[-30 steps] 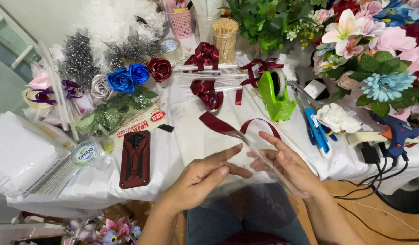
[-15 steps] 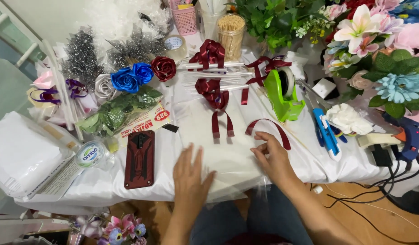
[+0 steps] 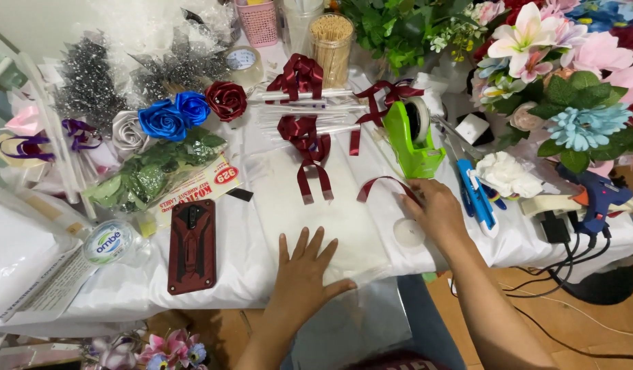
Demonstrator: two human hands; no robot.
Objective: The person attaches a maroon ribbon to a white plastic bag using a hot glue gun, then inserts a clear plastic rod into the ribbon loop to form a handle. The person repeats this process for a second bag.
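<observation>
Nearest, the left hand (image 3: 304, 274) lies flat with fingers spread on a clear cellophane sheet (image 3: 330, 219) draped over the near edge of the white-covered table (image 3: 214, 288), pressing it down and gripping nothing. To the right, the right hand (image 3: 436, 212) rests on the sheet's right side with fingers curled at the end of a loose dark-red satin ribbon strip (image 3: 385, 185); whether it pinches the ribbon cannot be told. The cellophane looks light, thin and slippery, likely to crease or slide, so it is best held by an edge or pinned flat under a palm. The ribbon is soft and limp, best taken near an end. Farther off sit a dark-red ribbon bow (image 3: 304, 133) and a green tape dispenser (image 3: 412, 137). Half a second ago the left hand reached farther up the sheet; now it lies closer to the near edge.
</observation>
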